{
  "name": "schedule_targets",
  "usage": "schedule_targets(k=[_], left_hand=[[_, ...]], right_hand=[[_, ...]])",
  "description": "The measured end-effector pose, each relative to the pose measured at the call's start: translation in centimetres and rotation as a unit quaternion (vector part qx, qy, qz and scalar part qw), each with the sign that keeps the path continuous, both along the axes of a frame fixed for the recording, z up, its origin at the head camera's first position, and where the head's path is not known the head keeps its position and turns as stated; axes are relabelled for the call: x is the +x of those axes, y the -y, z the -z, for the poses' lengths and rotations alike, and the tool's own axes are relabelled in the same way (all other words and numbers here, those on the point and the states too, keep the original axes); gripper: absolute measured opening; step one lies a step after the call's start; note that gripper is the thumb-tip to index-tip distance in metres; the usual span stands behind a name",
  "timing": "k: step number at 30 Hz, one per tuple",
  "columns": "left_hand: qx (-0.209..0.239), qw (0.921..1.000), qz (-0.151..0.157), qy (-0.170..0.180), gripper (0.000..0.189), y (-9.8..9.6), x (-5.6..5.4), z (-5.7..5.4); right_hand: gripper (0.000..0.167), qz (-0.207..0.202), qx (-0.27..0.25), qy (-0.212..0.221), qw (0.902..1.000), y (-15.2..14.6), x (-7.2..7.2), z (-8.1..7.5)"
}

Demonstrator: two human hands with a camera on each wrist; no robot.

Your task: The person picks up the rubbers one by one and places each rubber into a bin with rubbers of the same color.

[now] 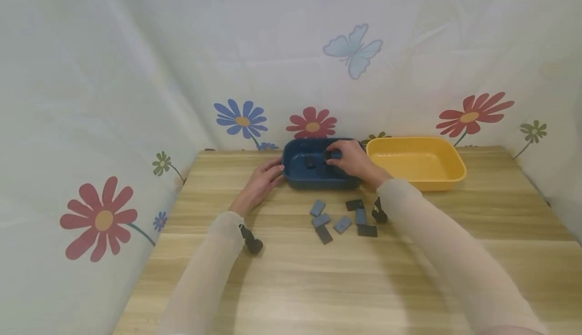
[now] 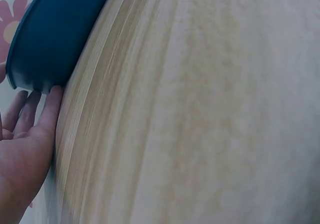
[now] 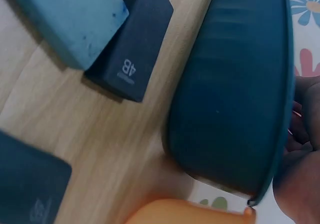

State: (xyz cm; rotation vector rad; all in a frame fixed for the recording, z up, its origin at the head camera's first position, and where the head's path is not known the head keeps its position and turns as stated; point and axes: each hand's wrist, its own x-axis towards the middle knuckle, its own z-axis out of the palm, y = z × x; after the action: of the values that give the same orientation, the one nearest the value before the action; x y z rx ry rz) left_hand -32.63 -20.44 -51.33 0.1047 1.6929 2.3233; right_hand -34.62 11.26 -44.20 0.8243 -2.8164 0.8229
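Observation:
My left hand (image 1: 262, 181) touches the left end of the blue plastic bin (image 1: 318, 183), its fingers extended against the wall; the left wrist view shows these fingertips (image 2: 54, 94) at the bin's lower edge. Over the bin's right half, my right hand (image 1: 352, 159) reaches in from above with thumb and forefinger pinching what looks like a black eraser (image 1: 328, 155). Another dark eraser (image 1: 310, 162) lies on the bin's floor. In the right wrist view the bin wall (image 3: 227, 98) hides most of the right fingers.
Several blue-grey erasers (image 1: 343, 224) and black erasers (image 1: 367, 230) lie loose on the wooden table (image 1: 291, 284) before the bin, one black eraser (image 3: 135, 58) marked 4B. To the right stands a yellow bin (image 1: 416, 165), against a flower-printed cloth (image 1: 273, 47).

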Motion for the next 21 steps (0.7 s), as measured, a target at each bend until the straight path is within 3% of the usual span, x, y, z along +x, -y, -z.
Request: schedule_targets(k=[7,13,21], left_hand=[[0.003,1.0,0.004,-0.005,0.048,0.0,-0.1,0.2],[0.002,0.9998,0.011,-0.017,0.048,-0.3,-0.2,0.2],[-0.002,0.9999,0.005,-0.014,0.048,0.0,-0.1,0.4]], right_hand=[[0.038,0.024,0.011,0.012,0.9996,0.3,-1.1,1.0],[0.036,0.03,-0.007,0.021,0.9993,0.7,-1.5,1.2],[0.036,0.04,0.01,0.051,0.9979,1.6,-2.1,2.2]])
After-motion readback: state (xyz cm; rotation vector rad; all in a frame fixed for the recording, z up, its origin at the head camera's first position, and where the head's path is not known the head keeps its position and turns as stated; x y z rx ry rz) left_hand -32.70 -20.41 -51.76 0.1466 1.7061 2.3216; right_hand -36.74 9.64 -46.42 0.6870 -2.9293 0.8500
